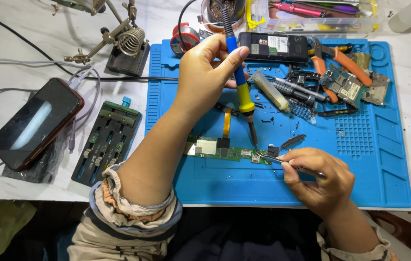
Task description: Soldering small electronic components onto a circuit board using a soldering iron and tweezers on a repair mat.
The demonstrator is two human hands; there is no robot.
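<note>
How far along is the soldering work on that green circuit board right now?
Done: the board lies bare on the blue mat, with the opened phone and loose parts behind it. In hand: the left hand holds the soldering iron, its tip just above the board, while the right hand holds tweezers at the board's right end. Left: the board is not back in the phone.

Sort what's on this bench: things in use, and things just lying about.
In use: soldering iron in the left hand; tweezers in the right hand; green circuit board; blue mat.

Lying about: orange pliers; phone on stand; board holder; solder spool.
</note>
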